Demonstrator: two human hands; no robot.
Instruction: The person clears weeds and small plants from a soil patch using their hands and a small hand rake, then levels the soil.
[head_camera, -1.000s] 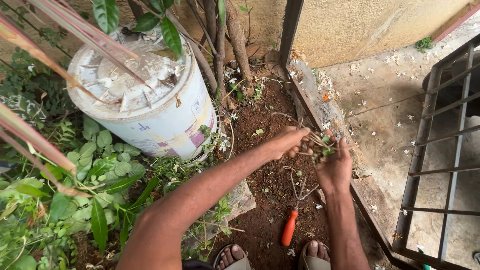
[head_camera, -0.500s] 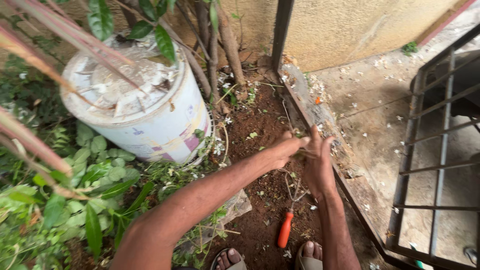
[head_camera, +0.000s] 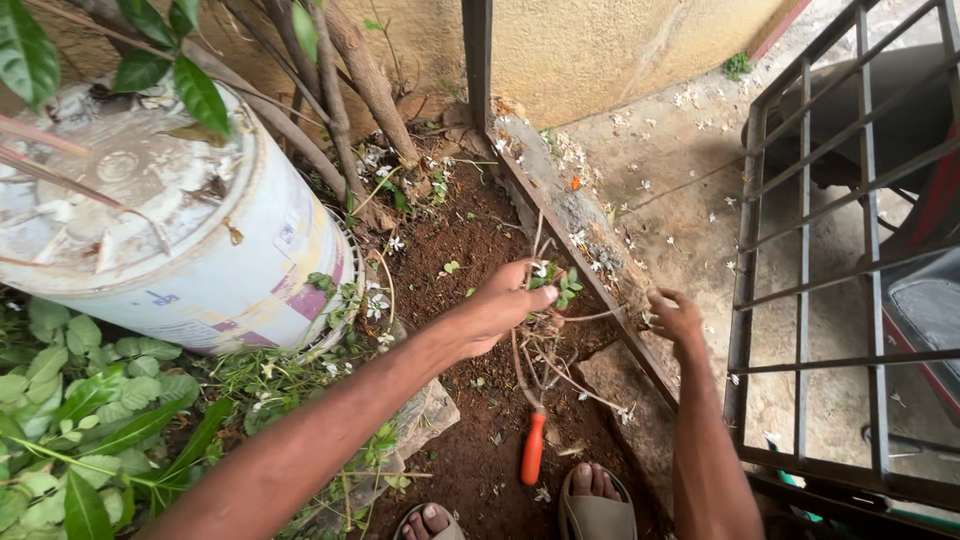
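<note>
The large white plastic drum (head_camera: 150, 240) stands at the left edge of the soil bed (head_camera: 470, 240), leaning slightly among green leaves (head_camera: 90, 400), with thin tree trunks (head_camera: 350, 80) rising at the bed's far end against the wall. A stone kerb (head_camera: 570, 215) bounds the bed's right edge, and past it lie the concrete floor (head_camera: 680, 180) and a metal grille gate (head_camera: 830, 250). The likeliest trouble, judged from this layout, is that the pulled weeds (head_camera: 550, 285) slip loose: the left hand (head_camera: 510, 300) grips the leafy clump above the middle of the bed, fingers curled closed around its stems, while long thin roots trail down and sideways, so a weak strand could snap and drop soil or pieces back onto the bed. The right hand (head_camera: 675, 315) is over the kerb at the bed's right edge, fingers pinched nearly shut on what looks like the end of a root strand stretched between the two hands; whether it truly holds it is hard to tell. A second risk is the orange-handled hand tool (head_camera: 533, 445) lying on the soil at the bed's near edge, just beside the sandalled feet (head_camera: 590, 505); a step forward could land on it. Small white fallen flowers (head_camera: 600, 265) dot the kerb and floor.
</note>
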